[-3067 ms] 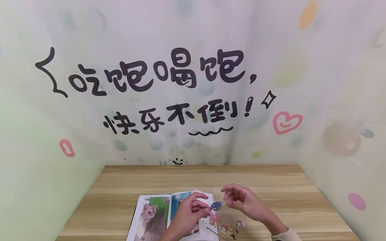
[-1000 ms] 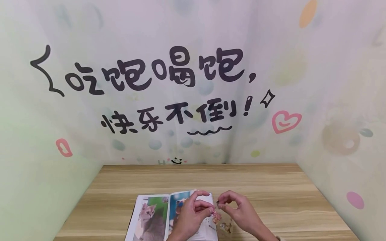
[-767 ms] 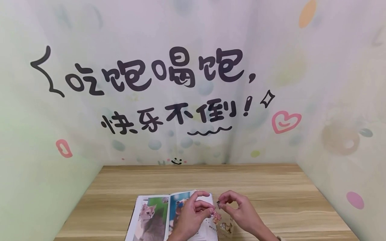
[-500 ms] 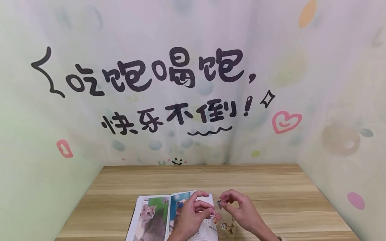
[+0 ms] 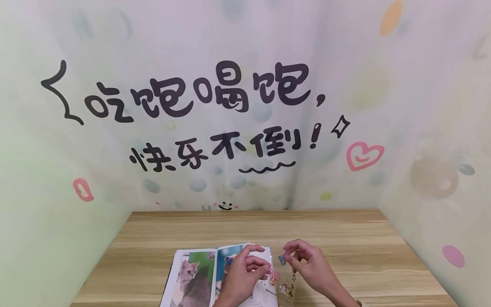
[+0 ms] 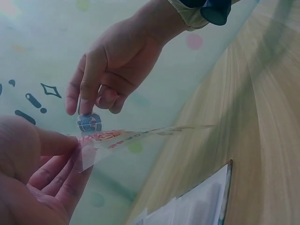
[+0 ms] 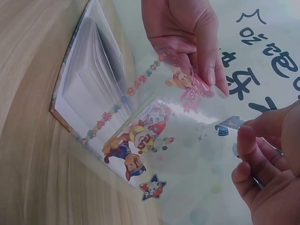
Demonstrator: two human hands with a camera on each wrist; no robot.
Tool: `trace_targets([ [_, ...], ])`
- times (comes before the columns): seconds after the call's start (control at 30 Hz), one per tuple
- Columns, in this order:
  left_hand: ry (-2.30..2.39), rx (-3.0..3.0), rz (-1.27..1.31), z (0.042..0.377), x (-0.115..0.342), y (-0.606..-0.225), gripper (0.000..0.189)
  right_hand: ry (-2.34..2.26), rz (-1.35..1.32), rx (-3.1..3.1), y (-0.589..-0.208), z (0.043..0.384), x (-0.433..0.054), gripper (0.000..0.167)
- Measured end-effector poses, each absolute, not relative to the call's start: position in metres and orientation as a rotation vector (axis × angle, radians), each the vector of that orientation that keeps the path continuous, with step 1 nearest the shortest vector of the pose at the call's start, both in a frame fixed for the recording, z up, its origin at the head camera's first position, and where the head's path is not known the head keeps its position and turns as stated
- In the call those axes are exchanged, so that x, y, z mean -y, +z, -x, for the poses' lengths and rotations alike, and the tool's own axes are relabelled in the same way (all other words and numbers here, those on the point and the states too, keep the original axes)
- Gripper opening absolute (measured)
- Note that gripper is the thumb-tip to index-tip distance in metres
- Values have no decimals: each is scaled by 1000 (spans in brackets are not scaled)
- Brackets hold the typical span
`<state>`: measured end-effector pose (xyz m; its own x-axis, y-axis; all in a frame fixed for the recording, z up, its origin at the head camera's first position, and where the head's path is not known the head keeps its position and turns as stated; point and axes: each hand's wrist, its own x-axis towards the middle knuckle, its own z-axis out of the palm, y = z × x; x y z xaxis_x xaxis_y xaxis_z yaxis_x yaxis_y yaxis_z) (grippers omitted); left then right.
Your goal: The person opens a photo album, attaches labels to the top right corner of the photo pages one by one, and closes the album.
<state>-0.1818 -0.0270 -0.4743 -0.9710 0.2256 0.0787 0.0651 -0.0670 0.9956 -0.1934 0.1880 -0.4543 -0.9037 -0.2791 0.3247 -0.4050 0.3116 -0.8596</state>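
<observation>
My left hand [image 5: 245,275] pinches a clear sticker sheet [image 7: 140,136] at its edge, between thumb and fingers. Cartoon dogs, pink lettering and a row of small flowers are printed on it. At the fingertips of my right hand [image 5: 308,266] is a small blue sticker [image 7: 227,126], pinched by thumb and forefinger. In the left wrist view the blue sticker [image 6: 89,123] stands up just above the sheet's edge. A star-shaped sticker [image 7: 153,187] shows lower on the sheet. The sheet is held up over the right side of an open photo album [image 5: 172,281].
The album lies on a wooden table [image 5: 345,232], a cat photo [image 5: 188,279] on its left page. My left hand covers part of the right-page photo [image 5: 222,260]. A printed curtain [image 5: 238,187] with black characters encloses the table at the back and sides.
Three seconds ago the right hand was apart from the sheet and the blue sticker lay flat. Now the right fingers pinch it, shifting slightly right and turning its face into view. The left hand barely moved.
</observation>
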Motion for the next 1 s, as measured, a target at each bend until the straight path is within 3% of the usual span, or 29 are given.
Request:
trace_targets([
  [1.0, 2156, -2200, -222, 180, 26, -481, 32, 1741, -524, 2414, -452, 192, -198, 14],
])
